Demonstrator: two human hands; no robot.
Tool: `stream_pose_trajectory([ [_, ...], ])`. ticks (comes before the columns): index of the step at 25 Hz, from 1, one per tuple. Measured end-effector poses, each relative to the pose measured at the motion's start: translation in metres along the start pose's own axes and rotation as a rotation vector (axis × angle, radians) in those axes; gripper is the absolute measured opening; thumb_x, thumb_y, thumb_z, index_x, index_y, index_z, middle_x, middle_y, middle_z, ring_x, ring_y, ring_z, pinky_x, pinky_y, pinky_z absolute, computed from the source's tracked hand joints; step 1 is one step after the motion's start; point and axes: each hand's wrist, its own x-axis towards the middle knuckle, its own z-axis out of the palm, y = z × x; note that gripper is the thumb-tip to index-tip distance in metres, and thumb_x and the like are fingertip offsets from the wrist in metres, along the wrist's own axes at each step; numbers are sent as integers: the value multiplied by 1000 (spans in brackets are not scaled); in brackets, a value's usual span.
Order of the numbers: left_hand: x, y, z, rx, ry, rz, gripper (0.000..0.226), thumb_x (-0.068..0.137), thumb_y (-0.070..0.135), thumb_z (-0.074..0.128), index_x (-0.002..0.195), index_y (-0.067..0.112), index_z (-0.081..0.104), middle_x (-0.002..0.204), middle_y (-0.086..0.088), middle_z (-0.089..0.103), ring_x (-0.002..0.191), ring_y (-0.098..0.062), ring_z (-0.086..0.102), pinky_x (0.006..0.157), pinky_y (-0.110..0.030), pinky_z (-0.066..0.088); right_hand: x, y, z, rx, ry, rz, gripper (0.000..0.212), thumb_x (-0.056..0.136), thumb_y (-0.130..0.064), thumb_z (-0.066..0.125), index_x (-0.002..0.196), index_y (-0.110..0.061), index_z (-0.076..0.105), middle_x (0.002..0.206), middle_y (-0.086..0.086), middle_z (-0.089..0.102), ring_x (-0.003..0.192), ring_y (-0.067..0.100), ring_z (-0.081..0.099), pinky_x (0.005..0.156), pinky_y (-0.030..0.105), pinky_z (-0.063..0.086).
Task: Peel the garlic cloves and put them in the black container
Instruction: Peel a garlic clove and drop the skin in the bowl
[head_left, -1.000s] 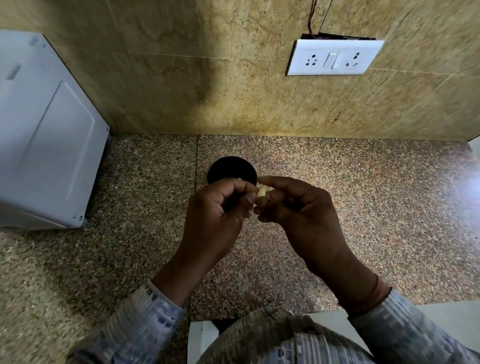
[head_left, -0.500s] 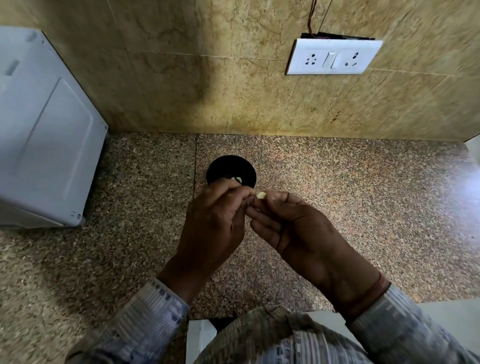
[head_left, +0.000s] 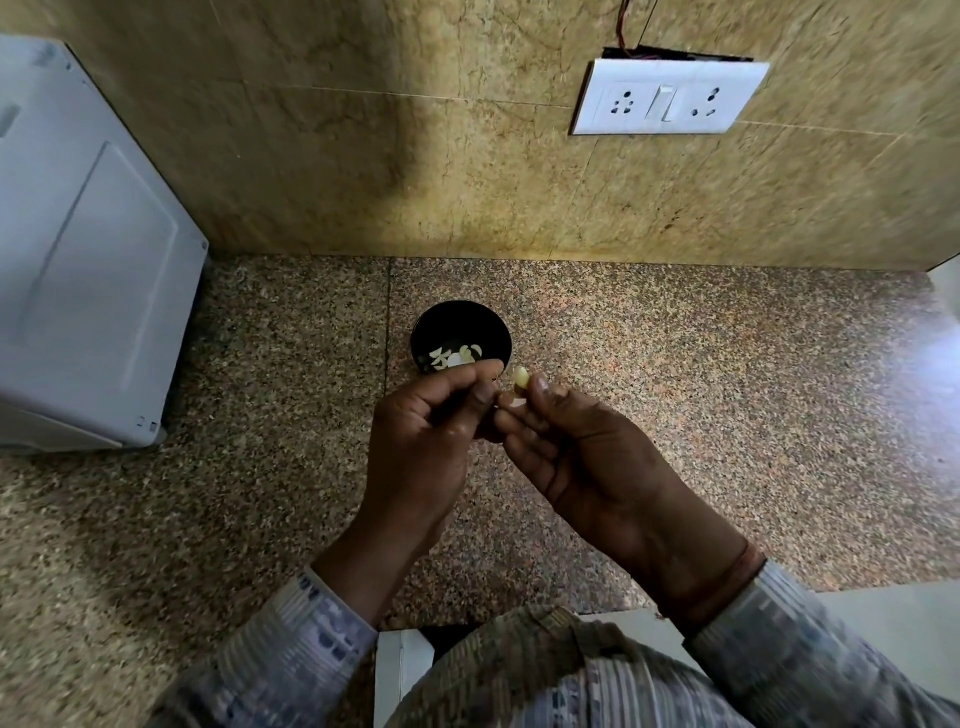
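A speckled stone counter (head_left: 701, 395). Over it, the left hand (head_left: 428, 436) is curled, whether round anything cannot be told. The right hand (head_left: 587, 457), near a black container (head_left: 460, 316) of peeled cloves (head_left: 451, 356), pinches one garlic clove (head_left: 521, 378), which pokes above its fingertips.

Speckled granite table (head_left: 727, 415) meeting a mottled tan stone wall (head_left: 363, 156); white socket plate (head_left: 670, 98) upper right, wires (head_left: 631, 26) above; grey appliance (head_left: 88, 249) at left.
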Motion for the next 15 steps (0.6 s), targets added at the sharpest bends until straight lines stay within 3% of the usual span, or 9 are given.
stream_pose_trajectory([
  [4, -3, 4, -2, 67, -60, 110, 20, 97, 5, 66, 112, 12, 76, 105, 3, 79, 104, -14, 75, 83, -25, 59, -2, -1, -1, -85, -10, -31, 14, 88, -19, 70, 97, -9, 72, 93, 12, 76, 85, 20, 76, 65, 26, 62],
  [7, -6, 7, 0, 83, -94, 130, 17, 96, 3, 67, 106, 13, 76, 99, 3, 80, 97, -12, 76, 78, -22, 58, -5, -4, -4, -122, -20, -20, 22, 83, -17, 72, 102, -6, 71, 92, 13, 76, 81, 21, 76, 64, 26, 62],
  [10, -5, 7, -1, 102, -118, 120, 13, 94, 2, 70, 99, 12, 77, 91, -4, 80, 86, -20, 77, 73, -33, 62, -7, -6, -7, -161, -21, 15, 14, 85, -12, 70, 96, -4, 73, 86, 11, 75, 72, 17, 75, 64, 25, 62],
  [12, -4, 4, -1, 107, -104, 92, 10, 93, 3, 70, 96, 9, 77, 86, -9, 79, 80, -25, 76, 72, -39, 63, -8, -5, -8, -158, -10, 16, 8, 90, -9, 67, 94, -4, 73, 84, 10, 74, 70, 15, 73, 64, 24, 62],
  [15, -7, 2, 6, -89, -46, -62, 8, 90, 4, 70, 92, 7, 77, 86, -13, 77, 78, -22, 74, 70, -35, 61, -7, -3, -8, -83, -10, 32, 6, 90, -7, 66, 93, -6, 70, 82, 9, 73, 67, 13, 71, 61, 23, 61],
])
